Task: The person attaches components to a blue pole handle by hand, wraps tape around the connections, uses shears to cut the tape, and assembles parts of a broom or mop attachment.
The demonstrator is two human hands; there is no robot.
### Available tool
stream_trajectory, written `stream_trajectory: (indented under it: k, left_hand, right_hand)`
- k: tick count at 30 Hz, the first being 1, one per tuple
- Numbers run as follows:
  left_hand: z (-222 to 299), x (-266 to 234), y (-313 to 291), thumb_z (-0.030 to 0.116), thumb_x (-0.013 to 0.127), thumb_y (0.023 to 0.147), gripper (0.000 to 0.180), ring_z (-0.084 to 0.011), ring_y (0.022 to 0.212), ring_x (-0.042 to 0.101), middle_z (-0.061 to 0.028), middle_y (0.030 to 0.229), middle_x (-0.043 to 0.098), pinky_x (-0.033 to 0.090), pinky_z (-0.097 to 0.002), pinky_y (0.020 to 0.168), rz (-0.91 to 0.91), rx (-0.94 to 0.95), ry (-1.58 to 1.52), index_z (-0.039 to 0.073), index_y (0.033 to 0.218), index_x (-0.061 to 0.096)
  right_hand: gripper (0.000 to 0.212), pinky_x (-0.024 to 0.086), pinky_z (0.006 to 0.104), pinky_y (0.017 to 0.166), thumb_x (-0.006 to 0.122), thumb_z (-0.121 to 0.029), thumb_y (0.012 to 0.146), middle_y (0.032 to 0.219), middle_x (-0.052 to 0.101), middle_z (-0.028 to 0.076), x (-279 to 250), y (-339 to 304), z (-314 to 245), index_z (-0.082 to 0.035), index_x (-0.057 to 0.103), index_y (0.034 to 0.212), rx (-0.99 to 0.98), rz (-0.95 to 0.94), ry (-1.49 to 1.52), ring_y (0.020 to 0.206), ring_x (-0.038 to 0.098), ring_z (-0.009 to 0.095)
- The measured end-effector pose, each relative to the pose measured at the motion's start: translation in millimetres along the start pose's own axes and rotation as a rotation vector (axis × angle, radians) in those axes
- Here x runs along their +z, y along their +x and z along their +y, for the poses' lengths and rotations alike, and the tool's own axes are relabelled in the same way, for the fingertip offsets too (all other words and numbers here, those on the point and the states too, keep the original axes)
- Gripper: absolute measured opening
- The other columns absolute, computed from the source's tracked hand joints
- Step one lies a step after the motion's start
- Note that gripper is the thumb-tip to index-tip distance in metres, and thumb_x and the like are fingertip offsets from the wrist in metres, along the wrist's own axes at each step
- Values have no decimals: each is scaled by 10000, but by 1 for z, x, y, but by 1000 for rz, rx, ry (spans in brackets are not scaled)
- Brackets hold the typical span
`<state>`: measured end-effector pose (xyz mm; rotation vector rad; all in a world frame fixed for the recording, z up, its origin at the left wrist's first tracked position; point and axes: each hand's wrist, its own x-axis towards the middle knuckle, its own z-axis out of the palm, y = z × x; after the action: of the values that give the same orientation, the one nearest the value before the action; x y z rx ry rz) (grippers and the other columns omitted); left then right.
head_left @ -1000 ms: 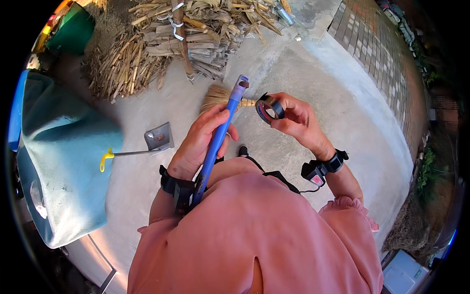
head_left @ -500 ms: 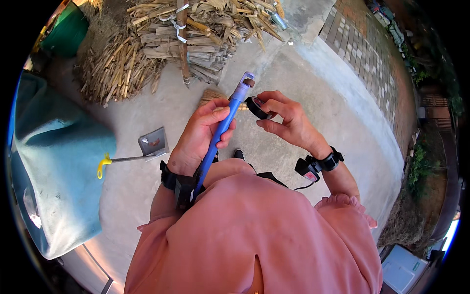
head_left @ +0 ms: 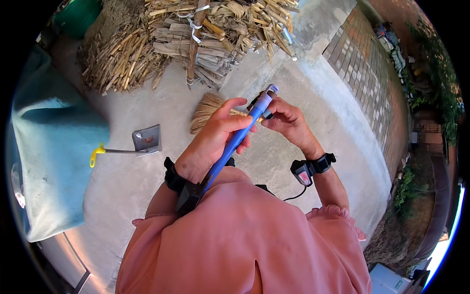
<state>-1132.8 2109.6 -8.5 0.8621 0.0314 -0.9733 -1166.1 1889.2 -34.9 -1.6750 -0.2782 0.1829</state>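
A blue pole (head_left: 230, 149) slants across in front of me, its pale purple hanging-loop end (head_left: 265, 100) pointing away and to the right. My left hand (head_left: 203, 142) is closed round the upper part of the pole, thumb along it and index finger raised. Just right of the purple end, my right hand (head_left: 293, 125) pinches a roll of black tape (head_left: 268, 114). The pole's end covers most of the roll, and I cannot tell whether tape is stuck to the pole. The pole's lower part runs down by my left wrist.
On the concrete floor lie a straw broom head (head_left: 203, 111) and a grey dustpan (head_left: 147, 138) with a yellow-ended handle (head_left: 98, 151). Dry stalks (head_left: 117, 61) are piled at the far side. A blue-green cover (head_left: 58, 157) drapes at the left; brick paving (head_left: 360, 49) lies far right.
The purple end has tilted further to the right. The tape roll, in the open before, is now largely behind it. My left index finger has lifted off the pole.
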Motion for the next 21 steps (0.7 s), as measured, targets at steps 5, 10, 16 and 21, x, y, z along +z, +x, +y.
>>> stream_trajectory:
  k: [5, 10, 16, 21]
  left_hand:
    - [-7, 3, 3, 127, 599, 837, 531, -146, 707, 561, -68, 938, 541, 437, -254, 478, -43, 25, -23, 59, 1304, 356]
    - [-2, 5, 2, 118, 603, 831, 561, -136, 724, 563, -58, 930, 534, 442, -249, 477, -89, 36, -15, 52, 1332, 359]
    - [-1, 6, 1, 119, 606, 832, 550, -130, 722, 560, -57, 925, 534, 442, -232, 473, -105, 57, 4, 51, 1326, 375]
    - [5, 6, 1, 118, 610, 825, 555, -121, 710, 542, -60, 926, 536, 438, -217, 486, -73, 96, 24, 50, 1322, 372]
  right_hand:
    - [235, 439, 303, 897, 648, 31, 788, 1221, 497, 55, 0, -2, -2, -53, 565, 992, 77, 53, 181, 1115, 465, 160]
    - [232, 393, 324, 949, 657, -2, 796, 1280, 488, 72, -13, -3, 0, -64, 558, 997, 51, -8, 30, 1170, 431, 173]
    - [180, 374, 321, 960, 655, -20, 804, 1244, 512, 65, -7, -2, -9, -56, 572, 959, 97, 12, 84, 1171, 431, 176]
    - [160, 433, 289, 878, 653, -34, 806, 1223, 526, 72, -7, -6, -10, -35, 588, 951, 131, 10, 129, 1100, 497, 168]
